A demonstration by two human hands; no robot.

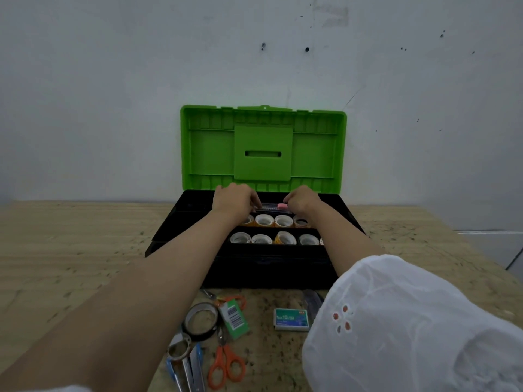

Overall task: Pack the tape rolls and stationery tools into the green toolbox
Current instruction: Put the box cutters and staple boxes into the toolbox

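Left hand (233, 198), right hand (301, 200), fingers curled on one pink-tipped tool (276, 206) above perhaps nine tape rolls (264, 220).

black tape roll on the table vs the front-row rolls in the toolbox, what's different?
Place: the black tape roll lies on the table before the toolbox; the front-row rolls sit inside it.
Colour: black tape roll is dark-banded; front-row rolls show white cores, orange-yellow sides.
Shape: black tape roll is a thin ring, table visible through it; front-row rolls look thicker-walled.
Shared: all ring-shaped tape.
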